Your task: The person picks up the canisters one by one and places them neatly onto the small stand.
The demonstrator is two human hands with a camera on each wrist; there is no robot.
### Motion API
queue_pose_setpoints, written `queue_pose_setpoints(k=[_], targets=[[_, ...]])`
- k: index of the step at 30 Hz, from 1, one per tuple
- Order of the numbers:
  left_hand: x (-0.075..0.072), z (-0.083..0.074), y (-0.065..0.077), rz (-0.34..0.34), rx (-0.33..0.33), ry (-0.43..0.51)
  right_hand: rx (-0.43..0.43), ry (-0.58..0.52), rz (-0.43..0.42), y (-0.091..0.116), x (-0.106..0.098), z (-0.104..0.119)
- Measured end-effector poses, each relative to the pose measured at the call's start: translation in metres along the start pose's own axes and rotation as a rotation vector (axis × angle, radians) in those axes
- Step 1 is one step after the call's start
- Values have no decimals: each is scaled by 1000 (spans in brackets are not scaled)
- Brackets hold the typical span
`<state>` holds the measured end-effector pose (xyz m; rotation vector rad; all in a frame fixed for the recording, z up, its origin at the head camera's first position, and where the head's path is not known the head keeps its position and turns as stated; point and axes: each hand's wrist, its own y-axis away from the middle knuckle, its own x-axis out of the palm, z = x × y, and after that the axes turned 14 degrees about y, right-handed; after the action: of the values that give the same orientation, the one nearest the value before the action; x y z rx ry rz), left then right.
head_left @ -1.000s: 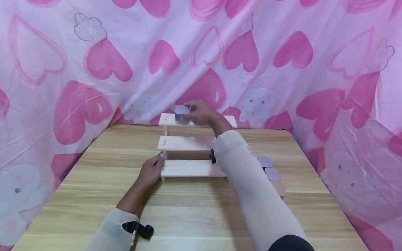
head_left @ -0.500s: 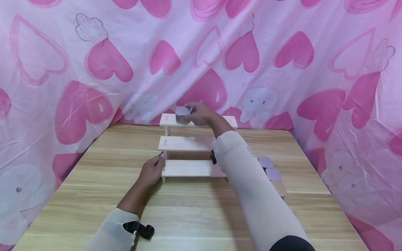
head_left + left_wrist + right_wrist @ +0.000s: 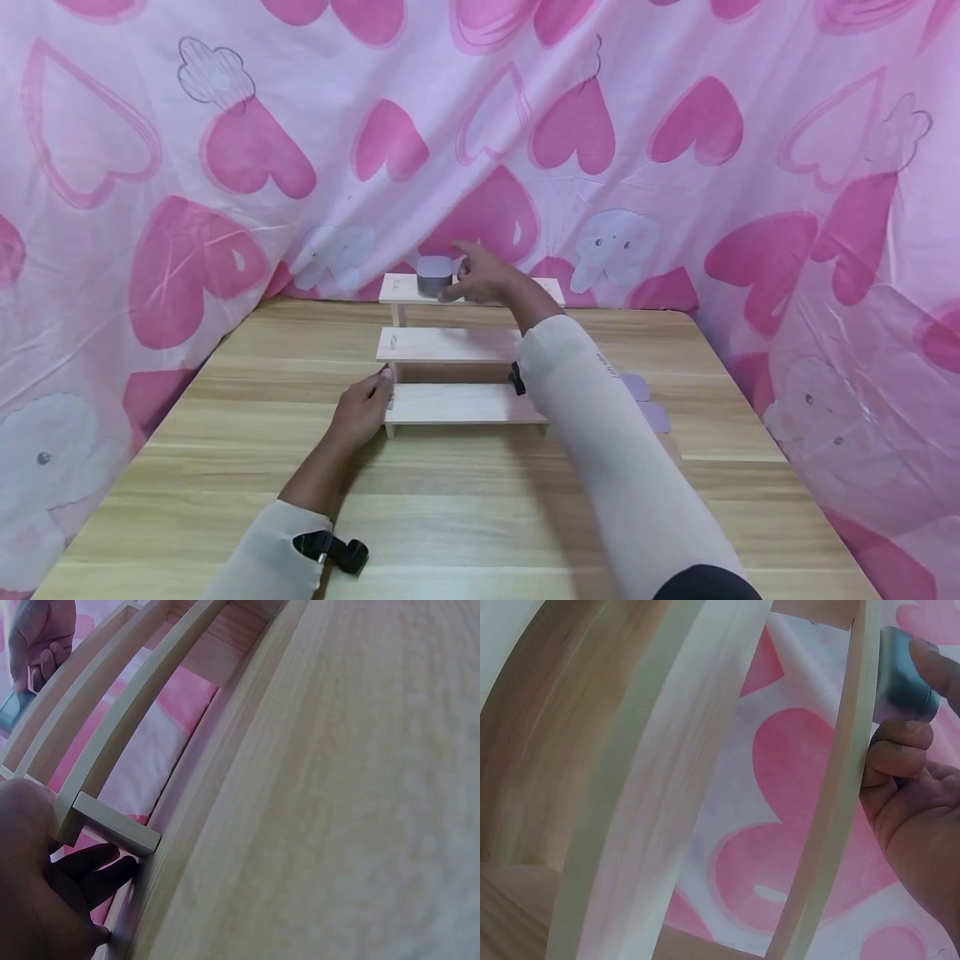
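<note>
A three-tier wooden step shelf (image 3: 465,403) stands on the table. On the left part of its top tier sits a small rounded-square box (image 3: 434,275) with a dark grey body and a lilac-grey top. My right hand (image 3: 483,275) is just right of the box, index finger lifted off it and thumb near its lower front. In the right wrist view the thumb overlaps the box (image 3: 904,675), and the other fingers are bent beside the top board. My left hand (image 3: 362,408) grips the left end of the shelf, thumb at the lower boards; its fingers (image 3: 94,870) reach beside the leg.
Two more lilac-topped pieces (image 3: 651,416) lie right of the shelf, partly hidden behind my right sleeve (image 3: 622,450). A pink heart-patterned cloth (image 3: 480,125) hangs behind and beside the wooden table (image 3: 450,508).
My right hand has let go of the box, its index finger rising away and the hand shifting slightly right. The box stays on the top tier. My left hand keeps its place.
</note>
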<state>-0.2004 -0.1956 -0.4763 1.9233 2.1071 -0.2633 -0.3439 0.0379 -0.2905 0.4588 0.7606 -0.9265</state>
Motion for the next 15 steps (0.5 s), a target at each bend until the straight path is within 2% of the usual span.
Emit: queue_pose_setpoints(k=[8,15], targets=[[0,0,-1,-8,35,-29,-13,111,2,11,-10,-6],[0,2,-2,16,17,-2,-17,62,-52,26,-20,-21]])
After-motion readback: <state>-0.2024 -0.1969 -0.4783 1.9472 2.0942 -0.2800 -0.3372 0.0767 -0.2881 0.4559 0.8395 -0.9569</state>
